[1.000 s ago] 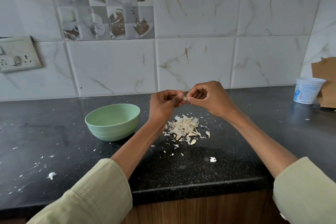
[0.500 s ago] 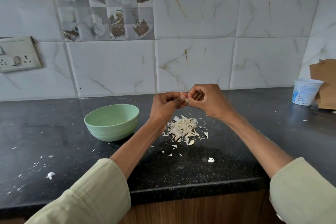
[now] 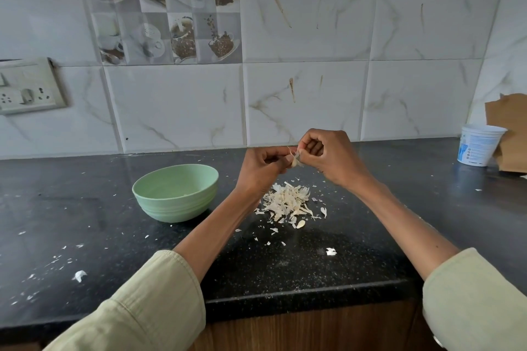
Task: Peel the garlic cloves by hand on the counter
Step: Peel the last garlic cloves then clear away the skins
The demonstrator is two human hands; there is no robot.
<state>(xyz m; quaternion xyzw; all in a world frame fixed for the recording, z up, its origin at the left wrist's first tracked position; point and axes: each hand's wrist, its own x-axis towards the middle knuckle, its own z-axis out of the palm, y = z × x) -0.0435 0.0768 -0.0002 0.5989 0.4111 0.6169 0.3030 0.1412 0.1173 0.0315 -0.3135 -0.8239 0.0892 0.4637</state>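
Left of centre the green bowl (image 3: 175,192) sits on the black worktop (image 3: 85,231). Mid-frame I've got my left hand (image 3: 261,169) pinching the garlic clove (image 3: 295,159) above the peel pile (image 3: 288,204), my right hand (image 3: 328,155) nipping its loose skin. Mid-peel, I reckon; next I'd tug that skin clear without dropping the clove.
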